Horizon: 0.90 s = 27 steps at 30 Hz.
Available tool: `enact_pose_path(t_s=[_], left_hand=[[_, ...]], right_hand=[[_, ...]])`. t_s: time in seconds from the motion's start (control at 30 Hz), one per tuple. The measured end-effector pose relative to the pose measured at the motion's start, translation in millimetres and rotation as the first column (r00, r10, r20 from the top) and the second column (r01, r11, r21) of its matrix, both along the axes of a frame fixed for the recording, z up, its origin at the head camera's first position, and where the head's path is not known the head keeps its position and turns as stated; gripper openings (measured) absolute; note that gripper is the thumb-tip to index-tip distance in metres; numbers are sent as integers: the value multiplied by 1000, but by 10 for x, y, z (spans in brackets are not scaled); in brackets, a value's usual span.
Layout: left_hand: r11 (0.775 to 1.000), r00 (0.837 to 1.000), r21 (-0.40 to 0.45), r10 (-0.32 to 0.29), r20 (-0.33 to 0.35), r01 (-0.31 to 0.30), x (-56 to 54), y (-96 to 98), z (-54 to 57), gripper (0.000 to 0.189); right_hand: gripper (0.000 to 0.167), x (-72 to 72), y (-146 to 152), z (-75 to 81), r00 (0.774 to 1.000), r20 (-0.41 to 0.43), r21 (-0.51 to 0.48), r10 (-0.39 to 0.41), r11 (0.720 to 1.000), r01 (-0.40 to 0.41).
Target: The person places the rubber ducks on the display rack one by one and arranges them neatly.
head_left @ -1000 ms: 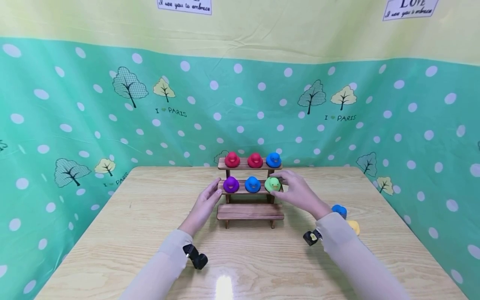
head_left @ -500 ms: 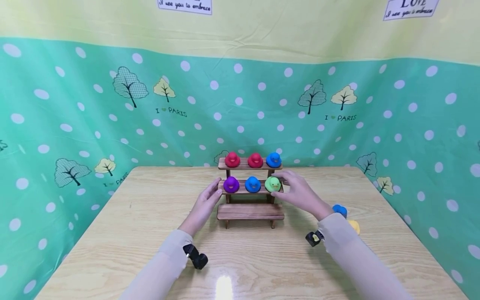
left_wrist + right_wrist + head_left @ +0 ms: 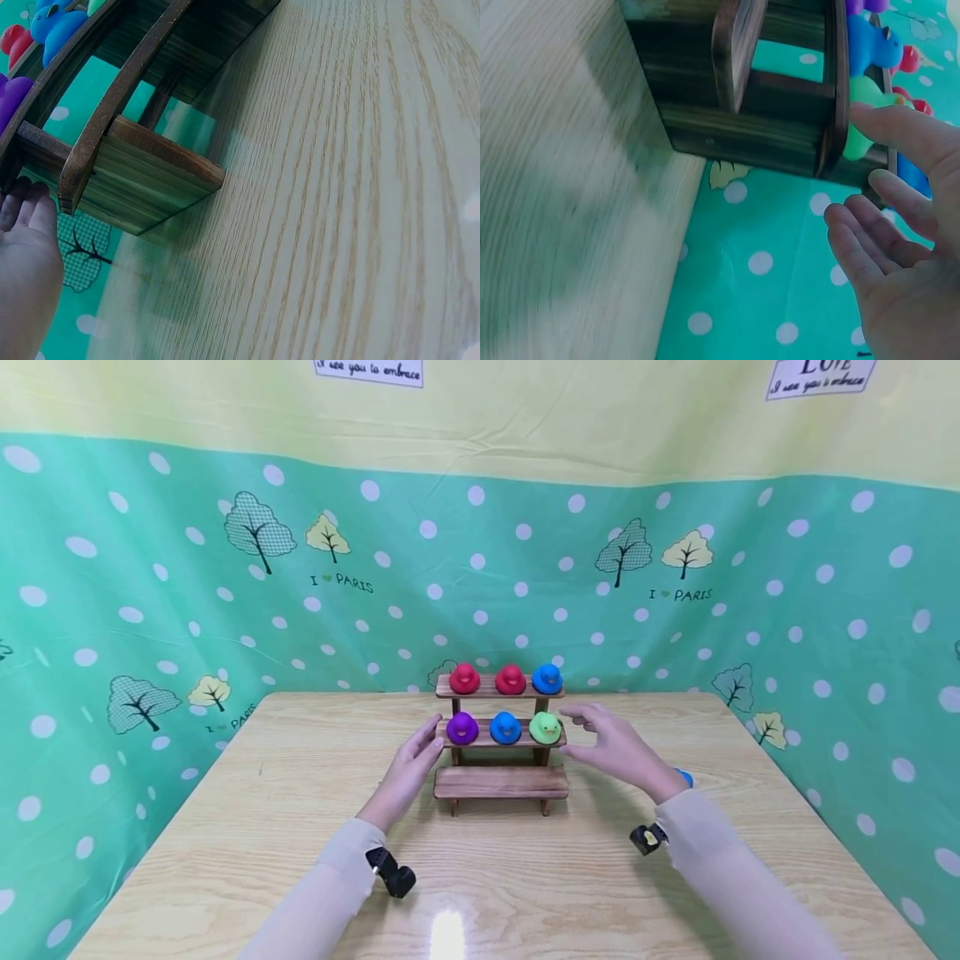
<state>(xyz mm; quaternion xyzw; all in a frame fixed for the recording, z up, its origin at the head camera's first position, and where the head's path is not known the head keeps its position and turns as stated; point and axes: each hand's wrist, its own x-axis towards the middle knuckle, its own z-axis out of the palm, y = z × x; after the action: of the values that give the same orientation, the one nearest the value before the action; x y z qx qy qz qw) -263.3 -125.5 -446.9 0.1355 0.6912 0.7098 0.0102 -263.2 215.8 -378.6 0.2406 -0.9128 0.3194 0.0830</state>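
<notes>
A three-step wooden display stand (image 3: 501,783) stands at the table's middle. Its middle step carries a purple rubber duck (image 3: 462,729), a blue rubber duck (image 3: 506,729) and a light green rubber duck (image 3: 545,728). My left hand (image 3: 407,770) rests with fairly straight fingers at the left end of that step; its fingertips (image 3: 21,196) appear to touch the wood. At the right end, my right hand (image 3: 615,747) is beside the green duck, thumb and fingers spread apart with nothing between them. In the right wrist view the thumb (image 3: 900,127) overlaps the green duck's side.
Two red rubber ducks (image 3: 465,679) and a blue one (image 3: 547,680) sit on the top step; the lowest step bears nothing. Another blue duck (image 3: 685,777) shows partly behind my right sleeve (image 3: 720,843). A dotted green cloth (image 3: 480,568) hangs behind the table (image 3: 525,893).
My right hand has let go of the green duck and drawn back to the right. Its sleeve now covers the yellow thing on the table. The left hand has stayed put.
</notes>
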Motion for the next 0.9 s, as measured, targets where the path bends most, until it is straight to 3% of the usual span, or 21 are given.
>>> enact_pose_path(t_s=[0.37, 0.9], left_hand=[[1000, 1000, 4, 6, 10, -6, -17, -1, 1, 58], [1000, 1000, -1, 7, 13, -7, 4, 10, 9, 58]], right_hand=[[59, 72, 392, 85, 998, 4, 64, -65, 996, 65], [57, 213, 943, 54, 996, 51, 146, -80, 987, 71]])
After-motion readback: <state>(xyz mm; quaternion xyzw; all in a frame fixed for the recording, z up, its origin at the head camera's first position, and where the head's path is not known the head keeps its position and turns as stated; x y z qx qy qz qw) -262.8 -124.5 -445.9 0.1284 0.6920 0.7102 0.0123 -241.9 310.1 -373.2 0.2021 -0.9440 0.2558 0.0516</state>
